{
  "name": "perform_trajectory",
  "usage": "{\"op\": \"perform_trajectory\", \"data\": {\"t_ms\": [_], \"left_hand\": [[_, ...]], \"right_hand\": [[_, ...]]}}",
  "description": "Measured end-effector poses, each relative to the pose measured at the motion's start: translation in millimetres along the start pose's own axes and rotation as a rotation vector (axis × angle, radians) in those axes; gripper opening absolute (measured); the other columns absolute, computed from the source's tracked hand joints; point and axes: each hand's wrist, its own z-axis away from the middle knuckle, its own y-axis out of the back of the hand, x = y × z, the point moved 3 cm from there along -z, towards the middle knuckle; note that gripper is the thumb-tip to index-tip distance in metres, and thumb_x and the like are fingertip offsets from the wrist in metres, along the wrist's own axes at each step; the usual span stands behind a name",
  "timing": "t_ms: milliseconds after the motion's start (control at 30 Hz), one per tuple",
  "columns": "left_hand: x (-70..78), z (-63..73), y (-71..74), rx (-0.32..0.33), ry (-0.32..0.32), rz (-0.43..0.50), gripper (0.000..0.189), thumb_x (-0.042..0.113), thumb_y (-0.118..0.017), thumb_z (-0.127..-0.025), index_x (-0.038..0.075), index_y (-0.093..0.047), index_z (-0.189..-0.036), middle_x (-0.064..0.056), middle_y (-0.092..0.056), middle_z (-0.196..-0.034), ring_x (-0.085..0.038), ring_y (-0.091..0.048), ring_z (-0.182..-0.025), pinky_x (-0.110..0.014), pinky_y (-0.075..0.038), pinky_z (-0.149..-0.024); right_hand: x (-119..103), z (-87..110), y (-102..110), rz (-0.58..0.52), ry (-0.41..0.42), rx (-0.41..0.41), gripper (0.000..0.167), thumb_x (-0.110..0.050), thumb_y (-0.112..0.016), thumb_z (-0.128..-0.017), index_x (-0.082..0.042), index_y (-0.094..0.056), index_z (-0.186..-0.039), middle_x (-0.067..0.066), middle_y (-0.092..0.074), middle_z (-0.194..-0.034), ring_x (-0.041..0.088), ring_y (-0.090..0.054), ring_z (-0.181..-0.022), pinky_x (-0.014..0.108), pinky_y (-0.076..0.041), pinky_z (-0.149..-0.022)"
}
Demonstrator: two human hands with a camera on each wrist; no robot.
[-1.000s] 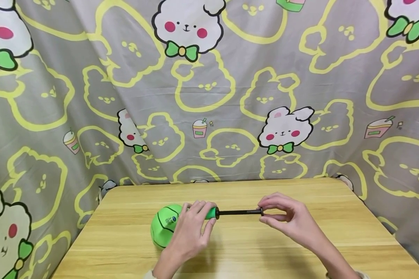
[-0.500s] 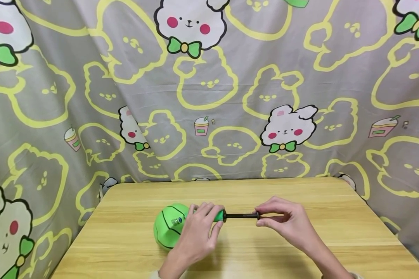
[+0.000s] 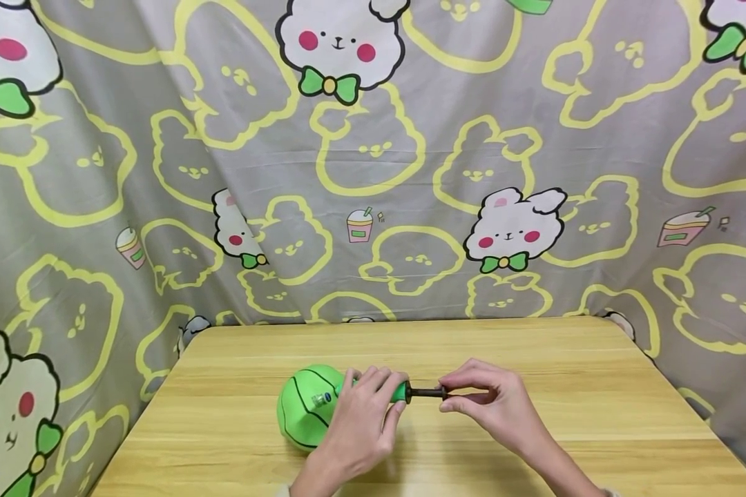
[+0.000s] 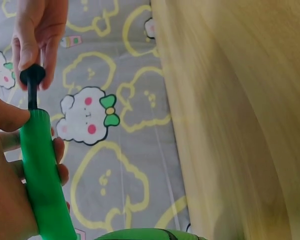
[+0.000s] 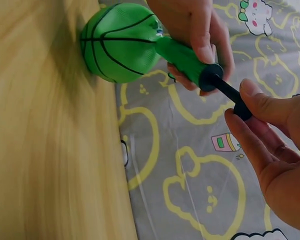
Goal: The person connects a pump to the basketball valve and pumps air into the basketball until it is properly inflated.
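Observation:
A green hand pump [image 4: 44,170] with a black plunger rod [image 3: 425,393] lies level above the table. My left hand [image 3: 363,421] wraps its fingers round the green barrel. Thumb and fingers of my right hand [image 3: 494,404] pinch the black end knob [image 5: 242,111] of the rod, and a short length of rod shows outside the barrel. At the pump's other end is a green ball [image 5: 121,42] with black lines, its surface partly dented in the head view. The pump's tip meets the ball in the right wrist view. My left hand covers part of the ball in the head view.
The wooden table [image 3: 236,359] extends under both hands. Behind and beside it hangs a grey curtain [image 3: 398,166] printed with yellow outlines and white cartoon animals.
My right hand has moved left, pushing the rod further into the barrel, so less of it shows. My left hand, the pump and the ball have shifted slightly right in the view.

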Motion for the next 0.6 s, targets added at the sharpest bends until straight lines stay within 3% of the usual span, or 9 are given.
{"op": "perform_trajectory", "data": {"t_ms": [200, 600], "left_hand": [[3.9, 1.8, -3.7, 0.014, -0.029, -0.009, 0.028, 0.026, -0.058, -0.099, 0.017, -0.066, -0.124, 0.005, -0.067, -0.108, -0.012, -0.059, -0.098, -0.04, -0.039, -0.086], [2.3, 1.6, -4.8, 0.007, -0.034, -0.034, 0.028, 0.028, -0.057, -0.099, 0.018, -0.065, -0.124, 0.005, -0.067, -0.108, -0.013, -0.061, -0.1, -0.041, -0.041, -0.088]], "right_hand": [[4.3, 1.3, -13.2, 0.0, 0.046, 0.004, 0.029, 0.009, -0.081, -0.079, -0.002, -0.078, -0.106, 0.015, -0.072, -0.097, 0.023, -0.075, -0.091, 0.039, -0.06, -0.069], [8.2, 1.8, -19.7, -0.022, -0.054, -0.03, 0.024, 0.001, -0.081, -0.085, -0.007, -0.075, -0.106, 0.013, -0.069, -0.104, 0.024, -0.072, -0.097, 0.038, -0.059, -0.076]]}}
